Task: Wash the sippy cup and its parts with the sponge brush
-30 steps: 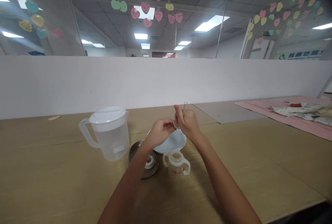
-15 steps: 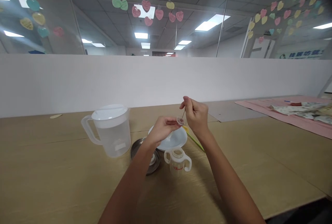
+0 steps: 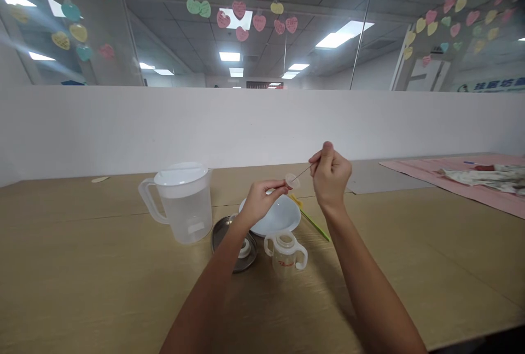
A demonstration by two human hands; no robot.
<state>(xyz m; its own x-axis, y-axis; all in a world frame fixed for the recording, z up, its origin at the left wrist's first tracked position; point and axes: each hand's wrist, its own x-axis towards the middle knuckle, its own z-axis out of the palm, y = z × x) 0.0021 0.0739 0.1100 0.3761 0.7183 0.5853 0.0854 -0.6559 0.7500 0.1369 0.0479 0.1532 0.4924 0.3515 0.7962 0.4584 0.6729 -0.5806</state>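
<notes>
My left hand [image 3: 262, 201] pinches the edge of a small round translucent piece [image 3: 292, 180], perhaps a bottle part, in its fingertips above the white bowl [image 3: 283, 220]. A thin dark rod [image 3: 301, 172] runs from that piece to my right hand [image 3: 331, 176], whose fingers are closed around its upper end. Whether the rod's tip touches the piece or goes through it, I cannot tell. Below the hands a clear two-handled baby bottle [image 3: 286, 253] with red lettering stands upright, its top uncovered. My left forearm partly hides a metal tray [image 3: 221, 229] with a white ring-shaped part [image 3: 245, 249] on it.
A lidded translucent pitcher [image 3: 186, 206] stands on the left. A green-handled brush [image 3: 315, 225] with a yellow head lies right of the bowl. Farther right are a grey mat [image 3: 377, 177] and a pink cloth [image 3: 430, 170] with patterned fabric on it. A white wall borders the table's back.
My right hand has moved right and slightly up, drawing its end of the rod away from the piece, so the rod now slants more. My left hand has risen slightly, still holding the piece.
</notes>
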